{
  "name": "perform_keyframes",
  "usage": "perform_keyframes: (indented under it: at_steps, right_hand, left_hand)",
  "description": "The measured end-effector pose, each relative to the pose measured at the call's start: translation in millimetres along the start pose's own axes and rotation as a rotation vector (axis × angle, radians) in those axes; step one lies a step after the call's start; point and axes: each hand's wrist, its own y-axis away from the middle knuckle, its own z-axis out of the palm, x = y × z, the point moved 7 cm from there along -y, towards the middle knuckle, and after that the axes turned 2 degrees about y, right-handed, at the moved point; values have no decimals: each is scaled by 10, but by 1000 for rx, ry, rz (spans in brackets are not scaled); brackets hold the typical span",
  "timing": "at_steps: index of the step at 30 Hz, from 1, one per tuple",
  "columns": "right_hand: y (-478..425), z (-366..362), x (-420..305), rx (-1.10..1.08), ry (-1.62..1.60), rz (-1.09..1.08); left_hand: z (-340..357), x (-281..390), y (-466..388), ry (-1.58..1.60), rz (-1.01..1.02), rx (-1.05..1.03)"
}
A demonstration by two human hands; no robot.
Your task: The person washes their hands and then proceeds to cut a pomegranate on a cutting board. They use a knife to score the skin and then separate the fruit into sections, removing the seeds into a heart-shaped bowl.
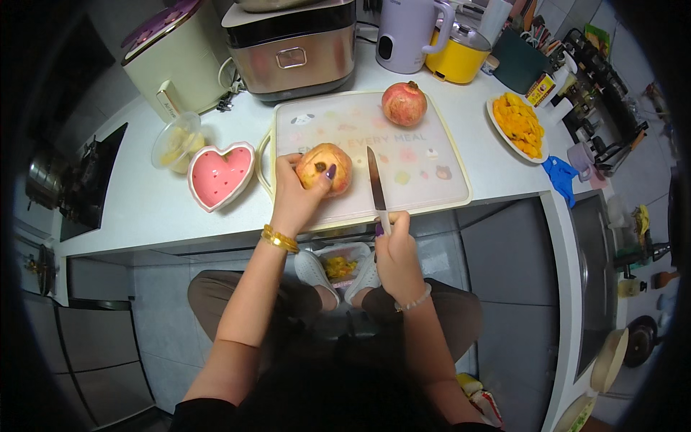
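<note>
My left hand [302, 186] grips a yellowish-red pomegranate [325, 168] on the cutting board [345, 116], thumb across its face near a dark spot at the centre. My right hand [398, 254] holds a kitchen knife [376, 181] by its pale handle at the board's front edge. The blade points away from me over the board, to the right of the fruit and apart from it. A second, redder pomegranate [404, 104] rests near the board's back right corner. Left of the board lies a pink heart-shaped bowl [220, 177] with nothing in it.
A clear plastic tub [175, 143] stands by the bowl. Along the back are a pale green appliance [173, 70], a steel cooker [291, 54], a lilac kettle [402, 38] and a yellow pot [459, 54]. A plate of orange fruit pieces [519, 127] and a blue cloth [562, 175] lie right.
</note>
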Motion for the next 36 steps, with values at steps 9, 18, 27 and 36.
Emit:
perform_keyframes:
  at_steps: [9, 18, 27, 36]
  right_hand:
    - [59, 100, -252, 195, 210, -373]
    - [178, 279, -280, 177, 221, -296]
    - [80, 243, -306, 227, 368, -377]
    - [202, 177, -394, 199, 430, -401]
  left_hand:
    - [-147, 498, 150, -486, 231, 83]
    - [-165, 316, 118, -329, 185, 51]
    - [-93, 383, 205, -316, 157, -45]
    - [-114, 346, 182, -291, 190, -35]
